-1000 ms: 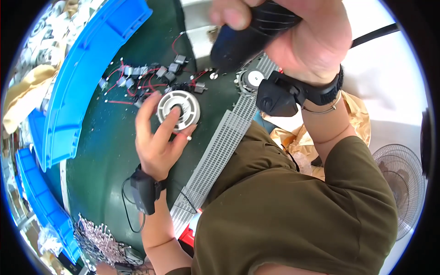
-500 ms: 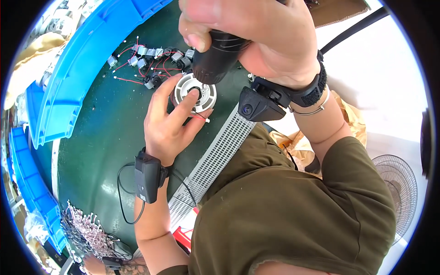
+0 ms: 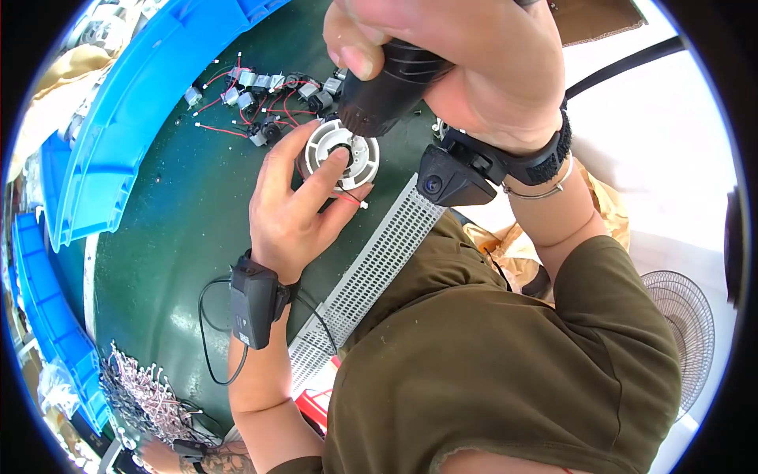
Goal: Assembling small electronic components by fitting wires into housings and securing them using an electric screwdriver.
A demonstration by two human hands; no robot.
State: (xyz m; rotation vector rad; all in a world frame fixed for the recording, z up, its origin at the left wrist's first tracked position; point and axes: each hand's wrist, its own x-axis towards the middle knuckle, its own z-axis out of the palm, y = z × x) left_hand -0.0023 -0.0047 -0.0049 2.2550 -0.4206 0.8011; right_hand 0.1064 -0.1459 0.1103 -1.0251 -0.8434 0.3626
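Observation:
My left hand (image 3: pixel 292 189) is closed around a round white plastic housing (image 3: pixel 365 164) on the green work surface, its index finger pressing on the dark part at the centre. A thin red and black wire with a white plug (image 3: pixel 362 205) comes out beneath the housing. My right hand (image 3: pixel 450 63) grips a black electric screwdriver (image 3: pixel 379 99) from above, tilted, its lower end over the upper part of the housing. The screwdriver's body hides most of the tip, so contact with a screw cannot be made out.
Several small grey motors (image 3: pixel 246 101) with red wires lie beyond the housing. Blue bins (image 3: pixel 118 150) line the left side. A pile of wires (image 3: pixel 150 391) lies at lower left, beside another person's hand (image 3: pixel 158 457). A perforated white strip (image 3: pixel 379 245) edges the surface near me; a fan (image 3: pixel 683 332) stands right.
The screwdriver and my right hand have shifted slightly to the right. The housing in my left hand has shifted a little up and right; both grips stay the same.

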